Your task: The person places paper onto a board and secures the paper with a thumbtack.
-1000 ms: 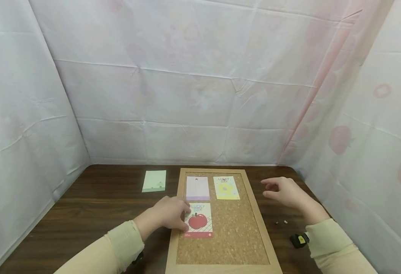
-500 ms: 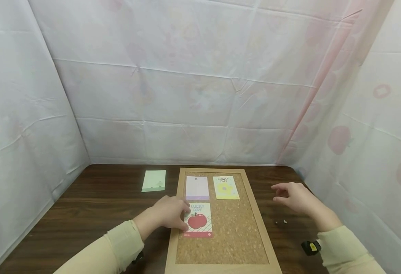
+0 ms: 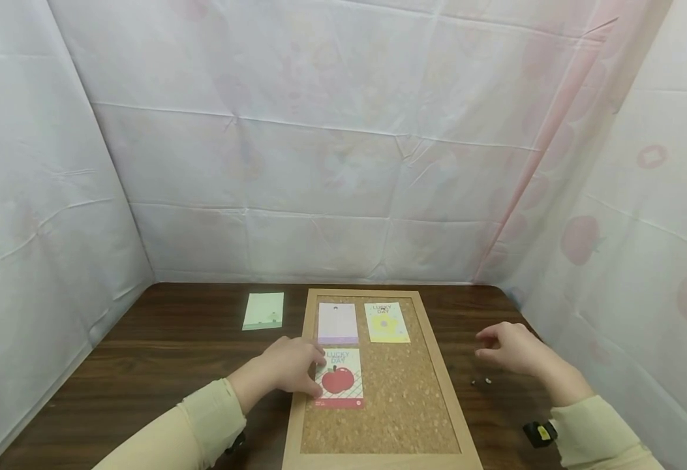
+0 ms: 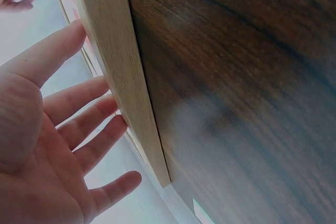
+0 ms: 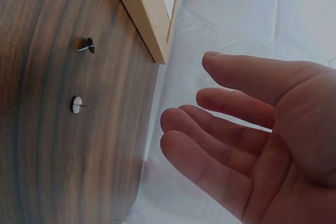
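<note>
My left hand (image 3: pixel 287 367) touches the left side of a card with a red apple (image 3: pixel 338 380), which lies on the framed cork board (image 3: pixel 404 405). In the left wrist view its fingers (image 4: pixel 79 95) stretch across the wooden frame (image 4: pixel 113 51), spread and fairly straight. Right of the board, my right hand (image 3: pixel 510 349) hovers over the table, fingers loosely bent and holding nothing. Two thumbtacks lie near it: a dark one (image 5: pixel 90 45) and a pale one (image 5: pixel 77 105), both with points showing in the right wrist view.
On the board's upper part are a purple-edged card (image 3: pixel 338 322) and a yellow flower card (image 3: pixel 387 324), each with a small dark spot near its top. A green card (image 3: pixel 264 309) lies on the dark wood table (image 3: pixel 161 365). White cloth (image 3: pixel 320 163) hangs behind and at both sides.
My right hand has moved right and nearer to me, coming closer to the thumbtacks, its fingers drawing in slightly. The left hand and apple card have stayed in place.
</note>
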Tool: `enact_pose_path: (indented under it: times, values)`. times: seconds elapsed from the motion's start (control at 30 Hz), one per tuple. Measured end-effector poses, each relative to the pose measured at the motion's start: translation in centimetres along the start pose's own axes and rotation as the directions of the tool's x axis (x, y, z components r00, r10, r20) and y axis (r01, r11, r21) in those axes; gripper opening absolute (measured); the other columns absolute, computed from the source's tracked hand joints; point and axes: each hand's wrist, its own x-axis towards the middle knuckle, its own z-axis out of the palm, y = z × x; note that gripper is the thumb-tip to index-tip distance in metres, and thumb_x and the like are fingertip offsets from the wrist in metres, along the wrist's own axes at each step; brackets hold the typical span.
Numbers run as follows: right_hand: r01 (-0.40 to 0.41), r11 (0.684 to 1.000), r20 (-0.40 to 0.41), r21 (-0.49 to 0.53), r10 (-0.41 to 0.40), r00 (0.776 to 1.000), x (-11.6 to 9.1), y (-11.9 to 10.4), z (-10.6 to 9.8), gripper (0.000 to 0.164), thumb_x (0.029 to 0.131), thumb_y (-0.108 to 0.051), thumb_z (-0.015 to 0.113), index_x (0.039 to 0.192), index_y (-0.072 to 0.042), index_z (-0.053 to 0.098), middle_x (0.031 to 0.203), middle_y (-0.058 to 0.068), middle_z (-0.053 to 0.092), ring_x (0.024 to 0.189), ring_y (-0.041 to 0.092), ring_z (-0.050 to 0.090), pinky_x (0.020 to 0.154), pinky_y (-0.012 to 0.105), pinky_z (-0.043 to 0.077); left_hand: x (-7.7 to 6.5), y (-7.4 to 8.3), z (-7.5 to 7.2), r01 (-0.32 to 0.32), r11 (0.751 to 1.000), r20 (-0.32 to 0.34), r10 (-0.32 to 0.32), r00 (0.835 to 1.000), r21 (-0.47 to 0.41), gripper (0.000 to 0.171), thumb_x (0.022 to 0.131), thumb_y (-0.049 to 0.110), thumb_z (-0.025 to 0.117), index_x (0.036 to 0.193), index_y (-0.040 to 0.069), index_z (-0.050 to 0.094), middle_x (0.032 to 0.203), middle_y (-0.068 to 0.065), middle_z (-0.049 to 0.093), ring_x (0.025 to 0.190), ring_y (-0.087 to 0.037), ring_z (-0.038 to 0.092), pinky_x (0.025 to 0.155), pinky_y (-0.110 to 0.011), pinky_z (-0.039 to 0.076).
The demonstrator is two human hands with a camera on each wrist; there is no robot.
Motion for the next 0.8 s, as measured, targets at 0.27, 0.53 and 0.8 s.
enact_pose_path:
  times: [0.27, 0.53, 0.8]
  values:
    - [0.019, 1.0, 0.037, -0.01, -0.018, 0.999, 0.1, 0.6, 1.0, 0.033, 0.087, -0.02, 0.079, 0.11, 0.003, 0.073, 0.096, 0.004, 0.072, 0.082, 0.015, 0.063, 0.069, 0.037, 0.054, 0.1, -0.1, 0.0, 0.004, 1.0, 0.002, -0.004, 1.0, -0.001, 0.05, 0.075, 0.05, 0.086, 0.113, 0.019, 0.078, 0.125, 0.002, 0.069, 0.121, -0.025, 0.061, 0.099, -0.053, 0.046]
    - [-0.054, 0.997, 0.1, 0.051, 0.049, 0.994, -0.2, 0.8, 2.9, 0.005, 0.089, -0.013, 0.075, 0.086, -0.01, 0.073, 0.065, 0.001, 0.062, 0.051, 0.015, 0.056, 0.047, 0.033, 0.049, 0.2, -0.1, 0.1, 0.004, 1.0, 0.006, -0.004, 1.0, 0.003, 0.05, 0.075, 0.05, 0.085, 0.113, 0.02, 0.078, 0.125, 0.003, 0.069, 0.121, -0.025, 0.061, 0.098, -0.052, 0.047]
    - [-0.093, 0.995, 0.12, 0.033, 0.089, 0.989, -0.1, 0.8, 4.2, 0.017, 0.087, -0.011, 0.077, 0.074, -0.013, 0.067, 0.049, 0.001, 0.053, 0.038, 0.012, 0.05, 0.041, 0.031, 0.048, 0.2, -0.2, 0.2, 0.004, 1.0, 0.008, -0.005, 1.0, 0.018, 0.05, 0.075, 0.051, 0.085, 0.114, 0.02, 0.078, 0.124, 0.003, 0.07, 0.12, -0.024, 0.062, 0.097, -0.051, 0.047]
